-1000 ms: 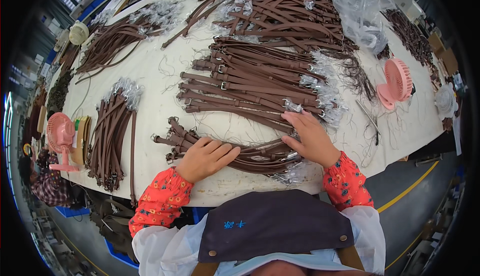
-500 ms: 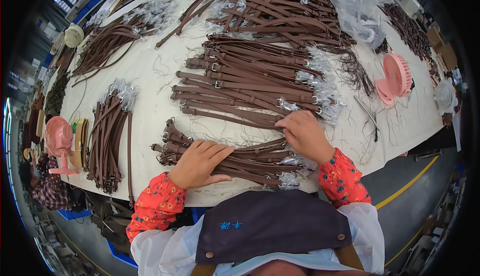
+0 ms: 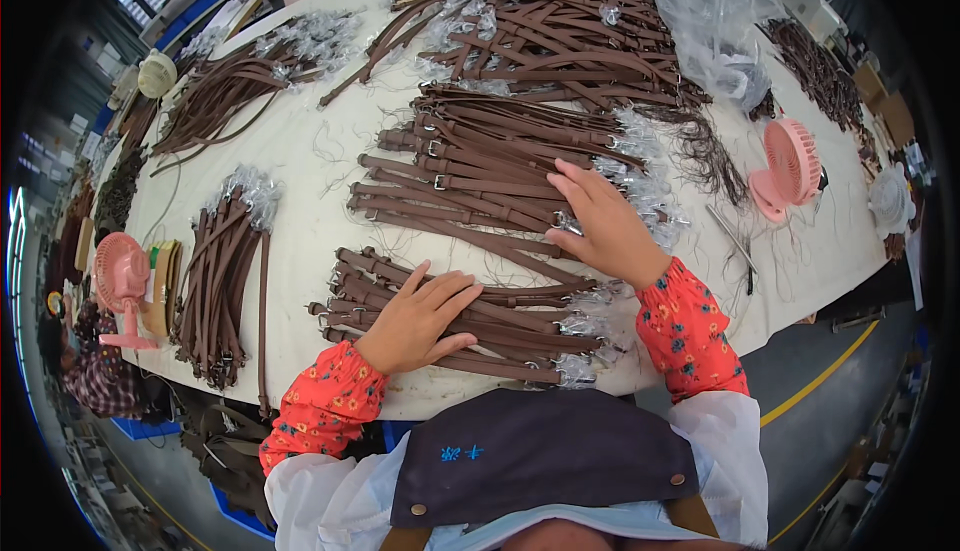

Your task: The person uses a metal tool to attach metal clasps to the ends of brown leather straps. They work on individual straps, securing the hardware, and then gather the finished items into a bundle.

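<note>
Your left hand (image 3: pixel 420 321) rests loosely spread on the near straps (image 3: pixel 525 321); beyond it, your right hand (image 3: pixel 605 231), also spread, is over the middle straps (image 3: pixel 490 187); right of that hand stands a pink fan (image 3: pixel 792 163), farther beyond the hand lie the far straps (image 3: pixel 600 36)

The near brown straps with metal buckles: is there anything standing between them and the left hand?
Nothing visible: the left hand rests directly on the near brown straps with metal buckles. Clear plastic wrapping is at their right ends.
</note>
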Demonstrator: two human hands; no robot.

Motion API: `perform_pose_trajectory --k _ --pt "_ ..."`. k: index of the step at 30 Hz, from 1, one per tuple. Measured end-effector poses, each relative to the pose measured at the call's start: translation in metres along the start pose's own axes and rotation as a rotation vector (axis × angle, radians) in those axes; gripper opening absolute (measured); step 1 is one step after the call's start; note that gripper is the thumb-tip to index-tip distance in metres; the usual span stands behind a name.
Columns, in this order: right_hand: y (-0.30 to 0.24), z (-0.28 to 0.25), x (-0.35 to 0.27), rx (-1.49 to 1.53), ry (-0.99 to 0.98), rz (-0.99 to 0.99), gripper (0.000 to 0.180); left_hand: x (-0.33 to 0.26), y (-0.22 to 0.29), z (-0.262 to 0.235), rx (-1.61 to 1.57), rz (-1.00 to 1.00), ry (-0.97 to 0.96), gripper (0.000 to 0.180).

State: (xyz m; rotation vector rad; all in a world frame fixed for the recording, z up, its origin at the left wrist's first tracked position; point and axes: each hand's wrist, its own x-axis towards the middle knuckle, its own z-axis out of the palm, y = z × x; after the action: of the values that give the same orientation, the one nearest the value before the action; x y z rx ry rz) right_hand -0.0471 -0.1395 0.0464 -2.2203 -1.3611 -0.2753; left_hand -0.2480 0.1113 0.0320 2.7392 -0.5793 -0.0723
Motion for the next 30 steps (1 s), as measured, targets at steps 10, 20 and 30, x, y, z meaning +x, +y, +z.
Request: perform_pose_trajectory --k 10,20,30 --pt "0.015 0.041 0.042 -0.203 -0.301 0.108 0.078 -0.101 0.008 -0.007 -0.892 -0.722 0.087 0.022" --pt "0.005 0.033 0.071 -0.058 -0.447 0.288 0.057 -0.103 0.038 0.011 -2.012 -0.712 0.57 0.079" --pt "-0.023 0.01 0.075 0.058 -0.522 0.117 0.055 -0.051 0.014 0.031 -2.088 -0.526 0.723 0.039"
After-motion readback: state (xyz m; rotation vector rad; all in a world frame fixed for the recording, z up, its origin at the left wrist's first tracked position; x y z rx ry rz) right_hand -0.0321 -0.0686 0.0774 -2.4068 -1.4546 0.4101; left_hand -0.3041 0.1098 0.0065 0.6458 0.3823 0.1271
